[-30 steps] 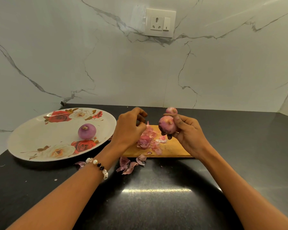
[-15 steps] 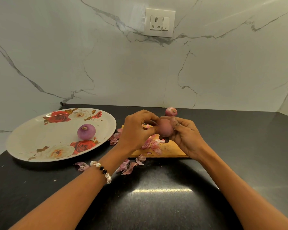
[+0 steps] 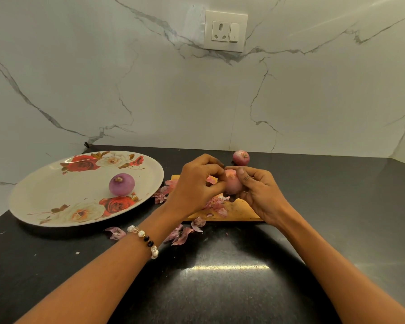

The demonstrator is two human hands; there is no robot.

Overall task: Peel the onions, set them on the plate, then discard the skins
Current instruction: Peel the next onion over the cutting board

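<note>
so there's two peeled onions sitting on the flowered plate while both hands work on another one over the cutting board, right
Not quite: the head view shows only one peeled onion on the flowered plate. The rest holds: the left hand and right hand both grip another onion over the cutting board.

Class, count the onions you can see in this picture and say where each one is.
3. One peeled onion lies on the plate; one onion is held between the left hand and right hand; one onion sits on the counter behind them. The hands may hide others.
</note>
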